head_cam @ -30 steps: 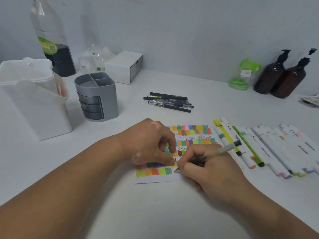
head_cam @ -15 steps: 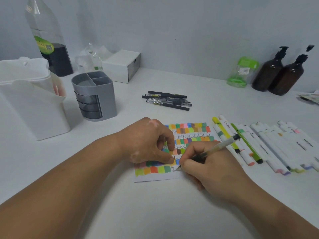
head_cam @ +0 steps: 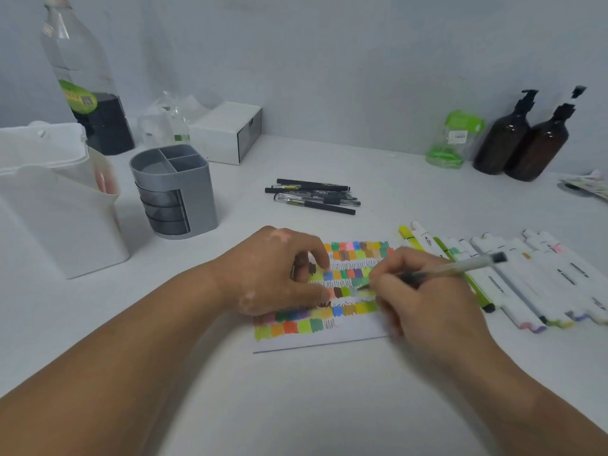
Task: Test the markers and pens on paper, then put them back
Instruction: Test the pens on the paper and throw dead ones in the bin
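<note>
A white paper full of colour swatches and black scribbles lies in front of me. My left hand rests on its left part, thumb and fingertips pressing it down; a small dark piece under the curled fingers looks like a pen cap. My right hand grips a clear gel pen with its tip over the paper's right middle. Several black pens lie in a pile behind the paper. A row of white markers lies to the right.
A grey compartment pen holder and a white plastic bin stand at the left. Along the wall are a large bottle, a white box, a green-lidded jar and two brown pump bottles.
My right hand has lifted the pen from the bottom row and moved up and right over the paper. A fresh black scribble shows beside the bottom swatches. My left hand stays in place.
</note>
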Available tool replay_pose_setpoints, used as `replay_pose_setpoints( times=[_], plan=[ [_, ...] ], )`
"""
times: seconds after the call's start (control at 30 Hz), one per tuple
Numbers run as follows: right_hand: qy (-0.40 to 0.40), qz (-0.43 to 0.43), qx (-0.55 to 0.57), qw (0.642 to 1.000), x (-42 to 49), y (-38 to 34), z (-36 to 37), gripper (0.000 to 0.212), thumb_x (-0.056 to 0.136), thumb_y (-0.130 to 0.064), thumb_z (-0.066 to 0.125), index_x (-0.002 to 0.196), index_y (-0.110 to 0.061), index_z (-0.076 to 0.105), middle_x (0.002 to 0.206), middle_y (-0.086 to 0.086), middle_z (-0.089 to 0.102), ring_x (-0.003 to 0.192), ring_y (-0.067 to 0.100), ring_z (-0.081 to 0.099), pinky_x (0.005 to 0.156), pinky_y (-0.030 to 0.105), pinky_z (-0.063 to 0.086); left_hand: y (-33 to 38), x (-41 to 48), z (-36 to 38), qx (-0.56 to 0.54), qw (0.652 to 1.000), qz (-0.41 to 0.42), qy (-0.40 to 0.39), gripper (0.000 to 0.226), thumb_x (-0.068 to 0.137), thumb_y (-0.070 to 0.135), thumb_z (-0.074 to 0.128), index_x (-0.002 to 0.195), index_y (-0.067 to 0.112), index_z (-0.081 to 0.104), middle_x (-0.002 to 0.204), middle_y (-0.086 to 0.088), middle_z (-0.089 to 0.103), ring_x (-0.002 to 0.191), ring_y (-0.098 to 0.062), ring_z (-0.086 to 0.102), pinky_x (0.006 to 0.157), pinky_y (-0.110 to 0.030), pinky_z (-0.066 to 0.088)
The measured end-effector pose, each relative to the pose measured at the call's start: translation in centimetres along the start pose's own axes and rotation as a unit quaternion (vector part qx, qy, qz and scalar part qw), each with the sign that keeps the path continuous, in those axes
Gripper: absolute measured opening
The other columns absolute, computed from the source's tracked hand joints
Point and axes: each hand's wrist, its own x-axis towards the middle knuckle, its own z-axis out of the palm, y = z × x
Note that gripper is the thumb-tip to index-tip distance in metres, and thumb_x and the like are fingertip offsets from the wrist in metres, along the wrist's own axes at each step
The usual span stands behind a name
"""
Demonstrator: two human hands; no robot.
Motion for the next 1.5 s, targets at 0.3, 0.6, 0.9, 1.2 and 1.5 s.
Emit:
replay_pose_setpoints(
  times=[0.3,0.6,0.9,1.2,1.5],
  plan=[
    [-0.001,0.058,0.243,0.968,1.7,-0.1,-2.1,0.013,0.068,-0.023,0.082,0.075,-0.015,0.075,0.062,0.01,0.061,0.05,0.016,0.054,0.044,0.028,0.047,0.9,-0.1,-0.5,-0.191,0.976,-0.046,0.098,0.049,0.099,-0.002,0.045,0.117,0.044,0.045,0.109,0.019,0.067,0.098,-0.01,0.065,0.085,-0.037,0.058],
    [-0.012,0.026,0.359,0.933,2.0,-0.5,-3.2,0.01,0.062,-0.023,0.074,0.07,-0.016,0.073,0.063,0.012,0.064,0.049,0.017,0.056,0.041,0.024,0.045,1.7,0.0,-0.4,-0.389,0.915,-0.057,0.096,0.023,0.067,0.024,0.081,0.09,0.025,0.078,0.119,0.019,0.071,0.095,-0.014,0.076,0.082,-0.029,0.062],
    [-0.021,0.002,0.337,0.941,1.9,-0.6,-3.2,0.014,0.07,-0.004,0.073,0.07,-0.018,0.074,0.062,0.016,0.065,0.048,0.02,0.057,0.042,0.026,0.047,1.6,-0.1,-0.5,-0.325,0.941,-0.055,0.079,0.022,0.067,0.041,0.076,0.089,0.046,0.079,0.097,0.017,0.078,0.089,-0.009,0.075,0.083,-0.034,0.062],
    [-0.058,-0.018,0.252,0.966,1.4,-0.7,-2.5,0.009,0.081,-0.016,0.067,0.079,-0.018,0.076,0.07,0.016,0.072,0.055,0.021,0.062,0.047,0.027,0.05,1.7,-0.4,-0.4,-0.304,0.951,-0.017,0.052,0.022,0.075,0.038,0.076,0.096,0.046,0.079,0.098,0.015,0.078,0.095,-0.009,0.074,0.078,-0.026,0.061],
    [-0.054,0.001,0.264,0.963,1.3,-0.7,-2.1,0.008,0.083,-0.023,0.083,0.086,-0.016,0.08,0.072,0.014,0.073,0.059,0.018,0.066,0.054,0.024,0.053,2.2,-0.8,-0.4,-0.281,0.955,-0.006,0.09,0.019,0.071,0.044,0.075,0.09,0.044,0.077,0.089,0.016,0.077,0.087,-0.01,0.075,0.073,-0.029,0.06]
  ],
)
